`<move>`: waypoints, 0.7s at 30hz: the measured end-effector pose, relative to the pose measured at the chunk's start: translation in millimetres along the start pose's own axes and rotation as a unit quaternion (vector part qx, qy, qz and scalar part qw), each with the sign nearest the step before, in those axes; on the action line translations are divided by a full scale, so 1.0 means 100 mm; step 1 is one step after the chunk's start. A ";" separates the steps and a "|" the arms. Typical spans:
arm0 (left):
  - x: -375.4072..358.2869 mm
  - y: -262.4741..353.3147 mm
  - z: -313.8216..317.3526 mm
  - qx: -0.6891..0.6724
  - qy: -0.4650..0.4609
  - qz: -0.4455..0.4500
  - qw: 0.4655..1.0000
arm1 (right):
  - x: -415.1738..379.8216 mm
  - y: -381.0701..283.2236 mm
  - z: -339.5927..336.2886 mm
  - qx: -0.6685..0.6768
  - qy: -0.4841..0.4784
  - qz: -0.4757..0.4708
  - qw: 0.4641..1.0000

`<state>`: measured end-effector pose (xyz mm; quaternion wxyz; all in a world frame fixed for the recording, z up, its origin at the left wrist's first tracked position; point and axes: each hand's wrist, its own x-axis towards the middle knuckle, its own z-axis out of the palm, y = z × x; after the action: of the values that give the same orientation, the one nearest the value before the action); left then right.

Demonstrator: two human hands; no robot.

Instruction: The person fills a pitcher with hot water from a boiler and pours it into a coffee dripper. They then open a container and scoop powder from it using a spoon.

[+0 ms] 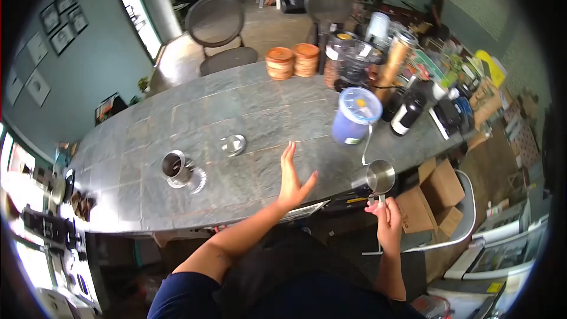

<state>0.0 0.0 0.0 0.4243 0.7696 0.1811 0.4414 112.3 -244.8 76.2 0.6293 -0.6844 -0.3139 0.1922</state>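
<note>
While the right hand [387, 223] grasped 1 seemingly metal cup [381, 177] by its handle [382, 198], the left hand [292, 184] hung unclenched over the counter [254, 106].

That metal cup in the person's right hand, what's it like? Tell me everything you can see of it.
The metal cup looks silvery and shiny, with a round, open mouth facing the camera. The right hand grips its handle, which points back toward the person. It is by the near edge of the counter; whether it touches the counter, or has anything inside, I can't tell.
</note>
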 end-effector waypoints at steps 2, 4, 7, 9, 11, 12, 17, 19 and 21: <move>-0.47 0.18 -0.40 0.002 -0.018 -0.012 1.000 | 0.04 0.04 0.13 0.047 -0.078 -0.018 0.996; -1.38 0.28 -1.21 -0.013 0.021 -0.023 0.999 | -0.33 -0.27 0.78 0.047 -0.180 -0.056 0.981; -2.18 0.54 -2.37 0.089 0.090 -0.040 0.991 | -0.58 -0.34 1.78 0.156 -0.372 -0.008 0.915; -2.75 0.71 -2.87 0.157 0.172 -0.081 0.969 | -0.88 -0.38 2.40 0.170 -0.490 0.015 0.855; -3.39 0.80 -3.30 0.224 0.222 -0.117 0.942 | -1.32 -0.53 3.01 0.113 -0.575 0.007 0.811; -3.69 0.85 -3.44 0.231 0.286 -0.158 0.917 | -1.56 -0.54 3.30 0.096 -0.619 0.002 0.779; -4.98 1.55 -3.86 0.269 0.473 -0.288 0.788 | -2.75 -0.84 4.48 0.087 -0.786 -0.024 0.611; -5.34 1.89 -3.86 0.234 0.570 -0.308 0.725 | -3.18 -0.98 4.80 0.098 -0.835 -0.040 0.541; -5.63 2.19 -3.82 0.249 0.633 -0.302 0.668 | -3.57 -1.04 5.05 0.109 -0.882 -0.021 0.459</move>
<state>-646.4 -305.0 -22.5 0.1105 0.2858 0.7316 0.6090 -499.7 -109.0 63.7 0.0903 -0.0694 -0.6921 0.7128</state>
